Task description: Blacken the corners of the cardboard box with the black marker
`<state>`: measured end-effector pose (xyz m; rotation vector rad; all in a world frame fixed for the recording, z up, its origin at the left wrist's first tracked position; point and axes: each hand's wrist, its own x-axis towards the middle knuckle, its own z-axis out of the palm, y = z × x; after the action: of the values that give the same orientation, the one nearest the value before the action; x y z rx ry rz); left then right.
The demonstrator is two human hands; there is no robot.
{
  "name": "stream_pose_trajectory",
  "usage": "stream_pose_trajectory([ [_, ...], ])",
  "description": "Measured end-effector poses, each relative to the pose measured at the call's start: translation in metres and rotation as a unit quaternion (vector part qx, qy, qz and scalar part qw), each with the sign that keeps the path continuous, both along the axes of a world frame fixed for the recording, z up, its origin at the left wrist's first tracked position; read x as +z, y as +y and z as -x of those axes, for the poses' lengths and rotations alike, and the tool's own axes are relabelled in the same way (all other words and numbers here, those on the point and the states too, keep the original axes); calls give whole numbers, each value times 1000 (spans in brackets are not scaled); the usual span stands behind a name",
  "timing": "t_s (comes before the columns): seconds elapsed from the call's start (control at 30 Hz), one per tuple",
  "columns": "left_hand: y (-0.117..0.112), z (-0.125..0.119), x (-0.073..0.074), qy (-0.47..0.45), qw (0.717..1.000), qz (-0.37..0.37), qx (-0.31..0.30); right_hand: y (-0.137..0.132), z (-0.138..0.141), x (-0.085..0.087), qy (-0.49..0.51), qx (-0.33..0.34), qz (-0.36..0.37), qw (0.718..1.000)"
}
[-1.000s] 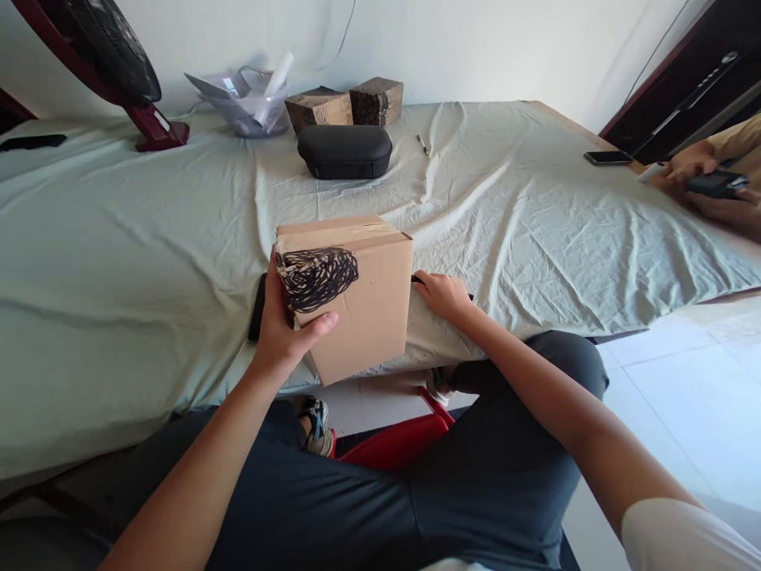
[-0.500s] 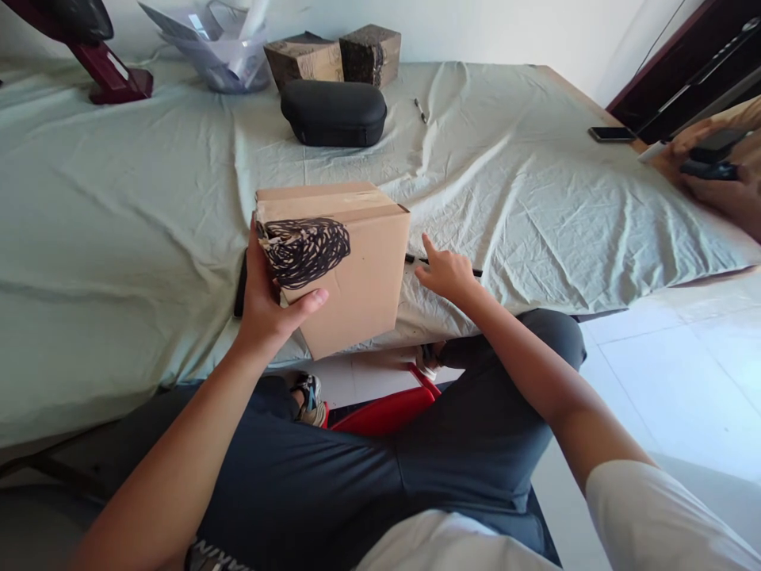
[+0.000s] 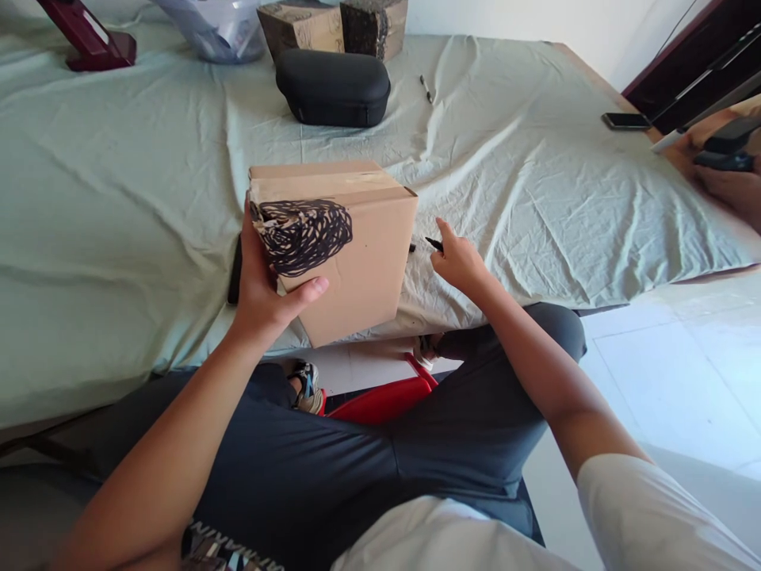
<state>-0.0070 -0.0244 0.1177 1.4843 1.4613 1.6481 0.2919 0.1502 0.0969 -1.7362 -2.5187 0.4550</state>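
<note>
A brown cardboard box (image 3: 357, 262) stands slightly tilted at the front edge of the cloth-covered table, with a dense patch of black scribble on its upper left corner. My left hand (image 3: 265, 297) grips that left side, thumb across the front face and fingers behind. To the right of the box, my right hand (image 3: 459, 258) is closed around a black marker (image 3: 434, 243), its tip poking out toward the box and the index finger extended. A small black piece (image 3: 412, 247) shows beside the box's right edge; most of it is hidden.
Behind the box are a black zip case (image 3: 333, 87), two scribbled boxes (image 3: 374, 28), a clear plastic bin (image 3: 229, 32) and a pen (image 3: 426, 89). A phone (image 3: 626, 121) lies far right, near another person's hand (image 3: 731, 178). A dark object (image 3: 234, 274) sits left of my left hand.
My right hand has drawn slightly right, and the marker's rear end no longer shows behind it. My left hand keeps its grip on the box. The view has tipped down a little.
</note>
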Motion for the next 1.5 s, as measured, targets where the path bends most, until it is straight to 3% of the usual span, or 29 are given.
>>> stream_pose_trajectory([
  [0.2, 1, -5, -2, -5, 1000, 7, 5, 2, -3, -5, 183, 21, -26, 982],
  [0.37, 4, -6, -8, 1, 1000, -5, 8, -4, -3, -5, 353, 72, -25, 933],
  [0.47, 5, -3, -6, 24, 999, -25, 41, -9, -3, 0, 444, 87, 27, 891],
  [0.57, 3, -2, 5, 92, 987, -34, 125, -14, 0, 19, 539, 99, 87, 832],
  [0.7, -3, -10, 27, 237, 941, 23, 239, -28, 12, 65, 596, 122, 45, 792],
  [0.8, -7, -21, 41, 301, 912, 96, 263, -48, 25, 100, 625, 176, 27, 760],
  [0.9, -10, -31, 48, 332, 900, 118, 257, -72, 34, 122, 588, 214, 19, 780],
  [0.97, -13, -36, 49, 346, 897, 117, 250, -84, 40, 127, 534, 223, -11, 816],
  [1.03, -16, -41, 49, 360, 893, 112, 245, -90, 46, 127, 513, 241, -60, 822],
  [1.13, -21, -47, 46, 382, 888, 92, 240, -91, 52, 122, 512, 266, -129, 806],
  [1.23, -23, -51, 41, 399, 882, 61, 241, -88, 57, 120, 507, 309, -109, 797],
  [1.4, -23, -53, 34, 454, 851, 15, 262, -85, 64, 117, 559, 373, -129, 730],
  [1.5, -24, -54, 34, 468, 843, 8, 265, -85, 64, 117, 539, 373, -138, 743],
])
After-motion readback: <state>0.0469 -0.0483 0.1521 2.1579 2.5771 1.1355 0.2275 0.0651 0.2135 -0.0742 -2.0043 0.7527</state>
